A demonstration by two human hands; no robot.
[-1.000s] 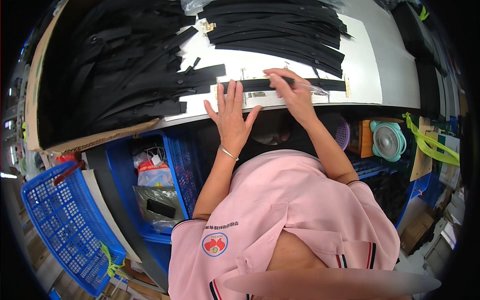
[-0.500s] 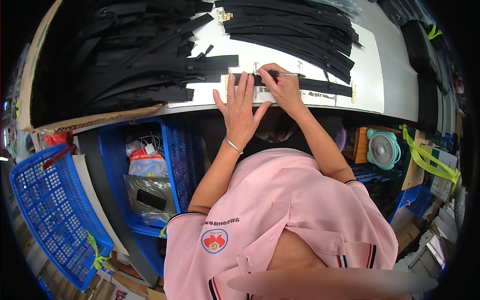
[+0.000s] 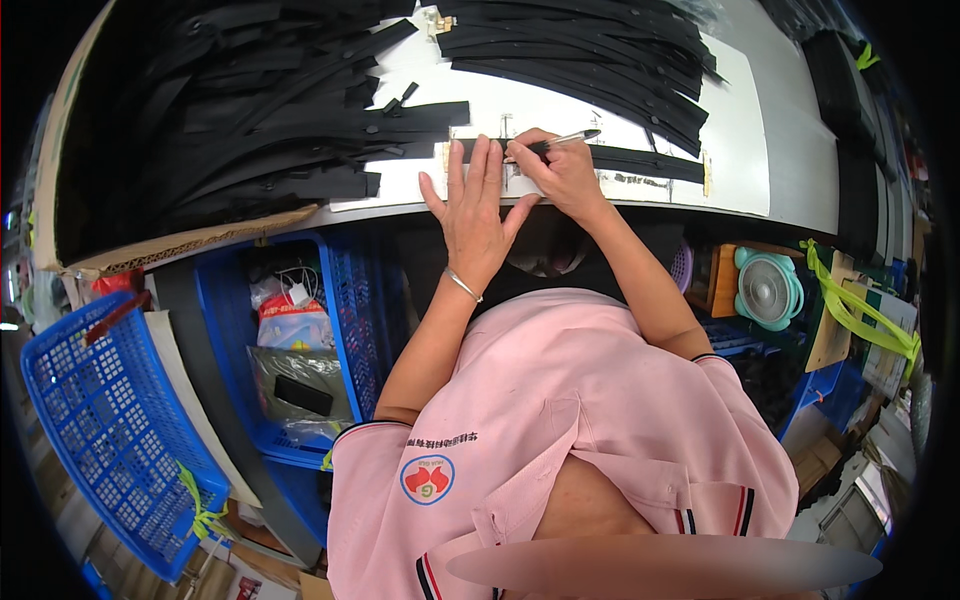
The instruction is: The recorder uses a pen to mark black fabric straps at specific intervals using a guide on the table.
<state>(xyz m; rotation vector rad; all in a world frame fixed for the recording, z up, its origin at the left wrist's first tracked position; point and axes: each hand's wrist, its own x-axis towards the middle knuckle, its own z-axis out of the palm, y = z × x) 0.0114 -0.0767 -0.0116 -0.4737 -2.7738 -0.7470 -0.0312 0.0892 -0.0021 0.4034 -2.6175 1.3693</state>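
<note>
A black fabric strip (image 3: 650, 163) lies across a white board (image 3: 737, 120) with drawn marks, near the table's front edge. Spread flat on the strip's left end is my left hand (image 3: 475, 205), its fingers stretched out and apart from the thumb. My right hand (image 3: 562, 175) grips a pen (image 3: 575, 137), with its fingers closed round the barrel and resting at the strip just right of the left fingers. The pen's writing tip is hidden by the fingers. Beyond the hands lies a layered stack of black strips (image 3: 590, 60) on the board.
At the left, a cardboard box (image 3: 210, 237) holds a heap of black strips (image 3: 250, 110). Below the table edge stand a blue crate (image 3: 345, 340) with bags and a phone (image 3: 303, 395), and a blue basket (image 3: 110, 420). A small teal fan (image 3: 768, 289) sits at the right.
The pen has tipped, its rear end now higher and its angle steeper. My right hand has shifted slightly along the strip; my left hand stays flat on it. The whole view has moved slightly.
</note>
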